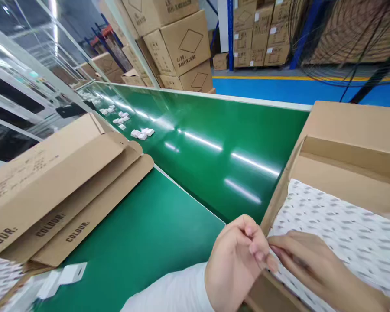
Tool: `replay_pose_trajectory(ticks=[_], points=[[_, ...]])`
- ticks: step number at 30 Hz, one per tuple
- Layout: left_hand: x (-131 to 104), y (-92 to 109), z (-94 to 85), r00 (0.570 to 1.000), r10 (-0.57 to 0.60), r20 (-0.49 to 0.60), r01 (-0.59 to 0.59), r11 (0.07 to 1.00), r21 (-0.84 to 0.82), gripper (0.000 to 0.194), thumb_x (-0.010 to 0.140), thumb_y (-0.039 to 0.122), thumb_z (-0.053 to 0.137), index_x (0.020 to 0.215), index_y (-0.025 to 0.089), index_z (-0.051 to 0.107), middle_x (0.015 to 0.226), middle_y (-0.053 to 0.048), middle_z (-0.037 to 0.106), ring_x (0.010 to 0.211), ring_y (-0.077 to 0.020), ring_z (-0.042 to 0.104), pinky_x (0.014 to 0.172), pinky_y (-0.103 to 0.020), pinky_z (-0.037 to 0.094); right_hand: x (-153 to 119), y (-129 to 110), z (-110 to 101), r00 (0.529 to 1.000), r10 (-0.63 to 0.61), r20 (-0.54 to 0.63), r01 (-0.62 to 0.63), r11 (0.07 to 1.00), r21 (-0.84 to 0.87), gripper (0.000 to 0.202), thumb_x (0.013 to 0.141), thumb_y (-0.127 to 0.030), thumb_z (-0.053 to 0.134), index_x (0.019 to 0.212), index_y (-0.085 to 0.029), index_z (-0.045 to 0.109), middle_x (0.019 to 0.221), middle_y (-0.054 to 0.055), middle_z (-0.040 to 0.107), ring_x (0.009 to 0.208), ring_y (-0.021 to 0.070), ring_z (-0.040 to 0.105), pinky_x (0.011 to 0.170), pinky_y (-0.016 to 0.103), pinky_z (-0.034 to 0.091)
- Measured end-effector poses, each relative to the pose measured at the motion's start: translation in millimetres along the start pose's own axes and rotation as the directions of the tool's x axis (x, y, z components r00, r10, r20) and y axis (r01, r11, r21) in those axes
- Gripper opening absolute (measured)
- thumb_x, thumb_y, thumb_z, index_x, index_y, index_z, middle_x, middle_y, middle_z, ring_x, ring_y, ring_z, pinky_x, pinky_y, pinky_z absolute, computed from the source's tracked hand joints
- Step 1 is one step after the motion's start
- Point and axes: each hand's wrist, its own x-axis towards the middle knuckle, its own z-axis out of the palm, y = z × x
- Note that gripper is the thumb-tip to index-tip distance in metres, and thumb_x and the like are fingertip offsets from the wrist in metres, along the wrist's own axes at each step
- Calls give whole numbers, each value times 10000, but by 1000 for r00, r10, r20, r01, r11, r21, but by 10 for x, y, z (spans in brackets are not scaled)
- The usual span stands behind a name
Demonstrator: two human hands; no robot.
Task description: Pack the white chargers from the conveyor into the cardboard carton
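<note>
My left hand is at the near edge of an open carton, palm partly turned up and fingers curled in. Whatever those fingers may hold is hidden. Just to its right, my right hand lies over the carton's contents, thumb and fingers pressed together close to the left hand's fingertips. No object shows clearly between them. Small white boxes with grey marks fill the carton in tight rows. A brown flap of the carton shows below, between the hands.
Folded-open cartons stand on the left of the green worktop, with loose white boxes near them. Beyond runs a green conveyor carrying clusters of white boxes. Stacked cartons stand behind it; a wire fan guard is upper right.
</note>
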Motion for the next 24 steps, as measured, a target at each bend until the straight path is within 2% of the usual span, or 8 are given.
replay_pose_trajectory(ticks=[11, 18, 24], points=[[-8, 22, -17, 1000, -4, 20, 4, 1000, -9, 93, 634, 70, 414, 643, 159, 441, 541, 26, 362, 528, -99, 364, 539, -239, 394, 96, -45, -85, 999, -37, 3, 37, 999, -15, 167, 917, -158, 400, 1030, -255, 476, 680, -48, 600, 566, 101, 547, 510, 230, 405], [-36, 27, 10, 997, -30, 66, 35, 996, -79, 16, 679, 150, 464, 669, 159, 473, 567, 30, 343, 550, -101, 363, 552, -237, 373, 60, -6, -58, 1000, -9, 30, 10, 1000, -28, 174, 924, -186, 397, 1061, -267, 467, 715, -45, 613, 597, 106, 571, 541, 237, 433], [-69, 26, 34, 996, -58, 69, 67, 988, -136, 40, 687, 190, 509, 688, 152, 498, 587, 35, 328, 565, -92, 351, 596, -237, 366, 56, 11, -58, 998, 31, 63, -31, 1000, -1, 187, 927, -199, 390, 1077, -279, 468, 741, -39, 617, 624, 108, 579, 551, 238, 439]])
